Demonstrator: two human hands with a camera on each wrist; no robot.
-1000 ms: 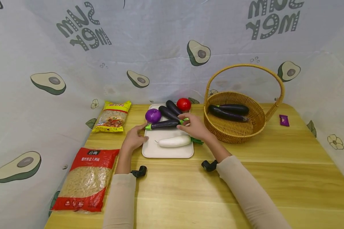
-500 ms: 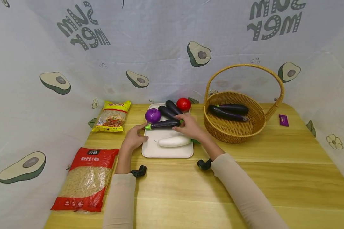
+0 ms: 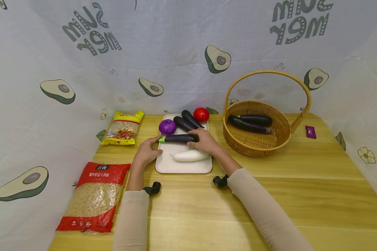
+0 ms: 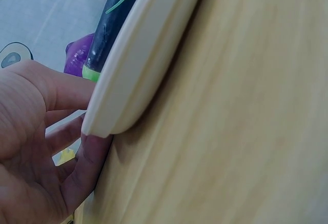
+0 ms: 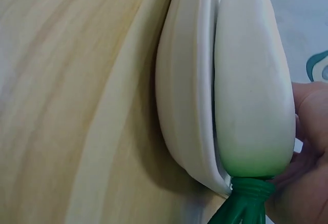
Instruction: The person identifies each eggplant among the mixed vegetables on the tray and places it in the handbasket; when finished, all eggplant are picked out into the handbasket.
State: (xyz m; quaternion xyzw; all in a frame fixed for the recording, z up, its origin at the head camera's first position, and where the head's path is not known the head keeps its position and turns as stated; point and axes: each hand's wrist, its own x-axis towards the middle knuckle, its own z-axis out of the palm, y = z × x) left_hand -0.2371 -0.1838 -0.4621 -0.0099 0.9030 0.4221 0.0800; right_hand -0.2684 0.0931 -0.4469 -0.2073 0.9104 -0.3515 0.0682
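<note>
An eggplant lies across a white tray, its green cap to the left. At the eggplant's dark right end, my right hand grips it between thumb and fingers. The white radish hides most of that grip in the right wrist view, where the right hand shows only partly. My left hand holds the tray's left rim, with thumb above and fingers beneath in the left wrist view. Behind the held eggplant are a purple onion, two more eggplants and a tomato.
A wicker basket with a tall handle stands to the right, with two eggplants inside. A small purple packet lies beyond it. To the left are a yellow food bag and a red pasta bag.
My right hand has moved left from the eggplant's right tip and closed round its end. The left hand and the tray have stayed in place.
</note>
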